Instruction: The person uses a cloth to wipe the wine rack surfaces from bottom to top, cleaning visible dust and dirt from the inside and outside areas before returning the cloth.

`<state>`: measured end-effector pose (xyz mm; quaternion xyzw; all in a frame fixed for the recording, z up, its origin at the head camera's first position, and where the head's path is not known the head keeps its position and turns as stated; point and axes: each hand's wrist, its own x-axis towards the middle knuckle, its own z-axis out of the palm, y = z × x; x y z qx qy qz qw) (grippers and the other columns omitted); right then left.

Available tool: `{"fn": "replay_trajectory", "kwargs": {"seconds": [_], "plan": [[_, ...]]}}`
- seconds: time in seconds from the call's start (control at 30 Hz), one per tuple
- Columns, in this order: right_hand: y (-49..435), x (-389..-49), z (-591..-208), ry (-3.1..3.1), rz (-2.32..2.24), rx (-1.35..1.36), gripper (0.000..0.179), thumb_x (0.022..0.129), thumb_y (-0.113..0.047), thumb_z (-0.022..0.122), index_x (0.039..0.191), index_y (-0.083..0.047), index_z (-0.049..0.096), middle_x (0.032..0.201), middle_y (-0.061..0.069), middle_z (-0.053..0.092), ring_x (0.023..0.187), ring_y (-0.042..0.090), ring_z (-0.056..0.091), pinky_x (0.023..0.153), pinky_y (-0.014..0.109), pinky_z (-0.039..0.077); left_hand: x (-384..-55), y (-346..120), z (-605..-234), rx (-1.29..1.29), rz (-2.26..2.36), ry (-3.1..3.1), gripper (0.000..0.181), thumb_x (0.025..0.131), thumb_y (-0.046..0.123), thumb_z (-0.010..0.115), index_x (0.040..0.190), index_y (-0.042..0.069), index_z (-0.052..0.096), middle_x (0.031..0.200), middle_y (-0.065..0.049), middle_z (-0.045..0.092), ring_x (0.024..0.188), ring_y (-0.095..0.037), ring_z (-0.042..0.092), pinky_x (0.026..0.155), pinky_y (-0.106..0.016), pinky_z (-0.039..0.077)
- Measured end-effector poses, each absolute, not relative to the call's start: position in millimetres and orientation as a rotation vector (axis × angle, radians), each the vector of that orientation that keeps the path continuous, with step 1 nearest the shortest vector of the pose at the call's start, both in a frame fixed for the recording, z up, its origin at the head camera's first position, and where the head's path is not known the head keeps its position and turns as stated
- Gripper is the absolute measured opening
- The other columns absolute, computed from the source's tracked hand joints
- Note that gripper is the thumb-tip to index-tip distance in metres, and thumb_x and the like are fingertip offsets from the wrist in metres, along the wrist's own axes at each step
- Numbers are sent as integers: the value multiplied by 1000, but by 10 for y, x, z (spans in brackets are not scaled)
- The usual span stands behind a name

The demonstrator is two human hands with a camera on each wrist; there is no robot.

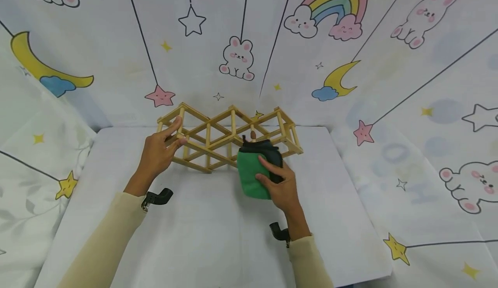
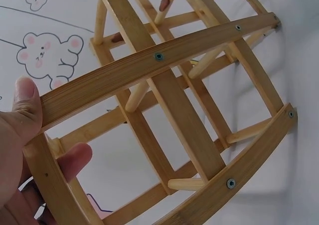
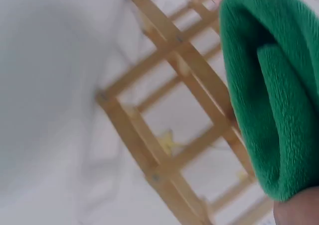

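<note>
**Lattice rack gripped at one end, folded plush cloth held before it**

An expanding wooden lattice rack (image 1: 233, 123) is gripped at its left end by the left hand (image 1: 157, 152). Its bars are pinched between thumb and fingers: one fingertip is laid against the end of a slat, and another is seen through the frame's opening in the left wrist view. From these fingers the rack is stretched rightward, past the right hand (image 1: 282, 186). Crossed slats are joined by round dowels and metal screw heads (image 2: 231, 183); a reddish-brown patch (image 2: 164, 2) is shown on one dowel.

A green plush cloth (image 1: 250, 173) with a dark side is held folded in the right hand, its green face pressed by spread fingers. Its upper edge is placed just beyond those fingertips, overlapping the rack's right half in the head view; whether the wood is touched cannot be told.

Below both hands a white tabletop (image 1: 206, 236) is seen. Beyond the fingers, a white backdrop (image 1: 210, 59) is printed with stars, moons, bears and a rainbow. Black wrist mounts are worn behind the left (image 1: 159, 197) and right hands, below beige sleeves' cuffs.
</note>
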<state>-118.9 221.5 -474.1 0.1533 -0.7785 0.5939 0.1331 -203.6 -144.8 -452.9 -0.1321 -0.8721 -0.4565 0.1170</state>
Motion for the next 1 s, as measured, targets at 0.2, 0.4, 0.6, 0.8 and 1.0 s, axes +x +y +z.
{"fn": "replay_trajectory", "kwargs": {"seconds": [0.2, 0.4, 0.6, 0.8, 1.0], "plan": [[2442, -1341, -4557, -2010, 1595, 315, 58, 89, 9, 80, 142, -11, 68, 155, 10, 55, 144, 28, 53, 118, 31, 46, -2033, -1452, -4537, -386, -1336, -2557, 66, 102, 29, 70, 162, 17, 43, 165, -3, 43, 130, -48, 64, 107, -62, 51], [2609, -1500, -4653, -2010, 1428, 138, 51, 94, -1, 79, 140, -22, 71, 150, 7, 56, 143, 26, 52, 119, 31, 45, -2012, -1451, -4520, -363, -1337, -2575, 66, 102, 30, 70, 162, 20, 42, 165, -3, 43, 131, -48, 63, 108, -65, 50], [2764, -1469, -4944, -2031, 1339, -165, 49, 93, 2, 79, 134, -24, 75, 144, 14, 60, 137, 28, 58, 112, 29, 50, -2013, -1434, -4508, -387, -1346, -2572, 66, 102, 27, 70, 161, 18, 43, 166, -3, 43, 136, -45, 61, 107, -56, 52], [2743, -1311, -4937, -1925, 1282, -272, 52, 89, 11, 77, 134, -14, 75, 145, 18, 58, 136, 31, 57, 112, 24, 48, -2014, -1433, -4513, -411, -1336, -2574, 65, 102, 27, 70, 161, 16, 44, 167, -3, 42, 134, -45, 62, 106, -55, 52], [2574, -1448, -4768, -1819, 1350, 93, 53, 88, 10, 81, 137, -7, 71, 153, 18, 54, 141, 34, 54, 117, 32, 48, -2005, -1447, -4504, -390, -1362, -2568, 65, 102, 28, 69, 161, 18, 43, 167, -1, 42, 134, -46, 62, 107, -59, 51]]}}
